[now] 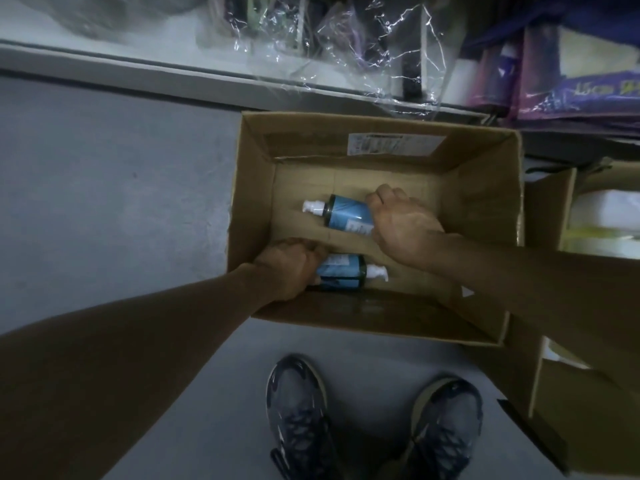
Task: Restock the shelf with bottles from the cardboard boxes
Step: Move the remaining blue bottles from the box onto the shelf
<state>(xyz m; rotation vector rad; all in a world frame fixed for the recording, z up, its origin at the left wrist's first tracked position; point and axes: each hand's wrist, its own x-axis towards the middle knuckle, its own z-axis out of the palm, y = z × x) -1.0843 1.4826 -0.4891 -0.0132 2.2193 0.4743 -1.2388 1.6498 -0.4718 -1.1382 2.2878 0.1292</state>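
Though half-hidden by hands [287,268] [398,223], two bottles [346,214] [341,270].

No word or number can be read with certainty.
- White sticker [394,144] on the inner far wall of the cardboard box [485,202]: rows of fine print under a dark strip, all too blurred to read.
- Blue label on the far bottle [346,216]: small white panel of print, unreadable.
- Blue label on the near bottle [341,271]: pale panel, also unreadable.
- On the purple packet [588,91], upper right: pale lettering, upside down to the camera, smeared.
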